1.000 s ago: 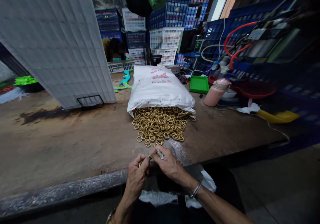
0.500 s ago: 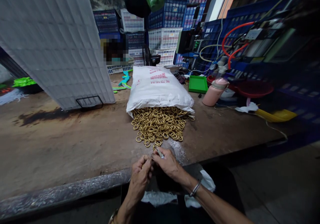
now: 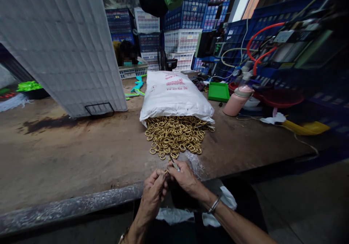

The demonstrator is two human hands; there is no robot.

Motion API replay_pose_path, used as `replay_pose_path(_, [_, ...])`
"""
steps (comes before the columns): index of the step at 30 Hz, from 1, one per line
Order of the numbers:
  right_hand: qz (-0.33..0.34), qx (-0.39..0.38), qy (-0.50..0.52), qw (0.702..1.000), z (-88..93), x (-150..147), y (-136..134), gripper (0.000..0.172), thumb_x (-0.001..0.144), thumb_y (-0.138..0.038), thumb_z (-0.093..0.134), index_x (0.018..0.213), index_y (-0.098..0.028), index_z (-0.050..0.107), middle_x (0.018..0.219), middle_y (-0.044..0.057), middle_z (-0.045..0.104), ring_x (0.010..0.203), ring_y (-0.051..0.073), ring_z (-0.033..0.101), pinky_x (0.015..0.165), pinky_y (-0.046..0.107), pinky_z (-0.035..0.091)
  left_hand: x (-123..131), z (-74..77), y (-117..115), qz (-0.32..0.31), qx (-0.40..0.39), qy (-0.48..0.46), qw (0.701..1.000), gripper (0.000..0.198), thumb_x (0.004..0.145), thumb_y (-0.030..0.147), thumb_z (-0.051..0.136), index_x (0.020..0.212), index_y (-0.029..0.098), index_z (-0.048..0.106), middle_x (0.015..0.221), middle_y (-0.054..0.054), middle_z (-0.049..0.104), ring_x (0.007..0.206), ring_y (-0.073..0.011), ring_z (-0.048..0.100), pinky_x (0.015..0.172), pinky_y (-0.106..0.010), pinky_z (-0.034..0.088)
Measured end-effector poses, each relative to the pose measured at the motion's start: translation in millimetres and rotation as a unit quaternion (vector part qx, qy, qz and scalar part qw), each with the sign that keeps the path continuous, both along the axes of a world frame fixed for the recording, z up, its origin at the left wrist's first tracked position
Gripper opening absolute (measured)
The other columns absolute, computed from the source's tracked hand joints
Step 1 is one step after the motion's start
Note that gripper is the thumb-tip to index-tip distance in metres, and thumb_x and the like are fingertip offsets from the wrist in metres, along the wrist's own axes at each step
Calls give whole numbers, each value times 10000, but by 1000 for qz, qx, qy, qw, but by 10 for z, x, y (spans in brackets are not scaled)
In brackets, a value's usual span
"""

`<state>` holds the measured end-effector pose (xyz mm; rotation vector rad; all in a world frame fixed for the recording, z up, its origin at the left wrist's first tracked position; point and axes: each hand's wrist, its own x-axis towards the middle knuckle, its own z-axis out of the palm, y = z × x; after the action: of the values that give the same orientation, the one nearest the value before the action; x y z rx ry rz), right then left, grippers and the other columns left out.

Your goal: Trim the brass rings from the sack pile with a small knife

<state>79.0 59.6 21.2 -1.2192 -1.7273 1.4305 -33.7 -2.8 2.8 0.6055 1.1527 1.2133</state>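
Note:
A heap of small brass-coloured rings [image 3: 176,135] spills from the open mouth of a white sack [image 3: 174,93] lying on the brown workbench [image 3: 68,156]. At the bench's near edge my left hand [image 3: 152,195] is closed, its fingertips pinching a brass ring that is mostly hidden. My right hand [image 3: 185,178], with a metal bracelet on the wrist, is closed on a small thin metal tool whose tip pokes out above the fingers. The fingertips of both hands meet just in front of the heap.
A large grey ribbed panel [image 3: 62,47] leans over the left of the bench. A pink bottle [image 3: 237,100], a green tray [image 3: 218,91] and a red bowl [image 3: 282,98] stand at the right. Blue and white crates [image 3: 180,40] are stacked behind, where a person sits.
My hands stay together at the bench edge with only slight finger shifts. The view has drifted a little.

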Motion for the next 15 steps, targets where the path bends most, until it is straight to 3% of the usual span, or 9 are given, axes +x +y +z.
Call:
replay_pose_path(4, [5,-2,0,1000,-9,-3,-1,173,765,-253,403,617,-180,454,519,-48,448,504,86,412,519,198,343,-8,2,5,10,4,-30,999,307,718,458,575,694,181,444,529,71,443,382,-26,320,370,-146,182])
replay_pose_path(8, [8,85,-88,992,-88,39,-27,189,799,-257,371,636,-188,436,551,-30,468,506,96,419,492,202,304,-20,13,27,24,7,-20,999,323,703,473,584,693,186,436,525,71,462,369,-29,336,356,-147,195])
replay_pose_path(12, [59,200,-203,957,-195,105,-77,110,744,-144,391,710,-191,484,583,-16,506,527,107,438,510,213,267,-17,40,50,36,-1,-12,999,348,671,490,609,715,180,460,528,70,475,383,-28,369,370,-140,221])
replay_pose_path(15, [77,242,-255,933,-236,136,-90,179,690,-92,400,780,-196,514,627,-2,550,573,123,473,538,222,259,-2,62,60,43,-11,0,999,386,626,516,636,706,176,470,525,69,476,399,-31,383,381,-141,236])
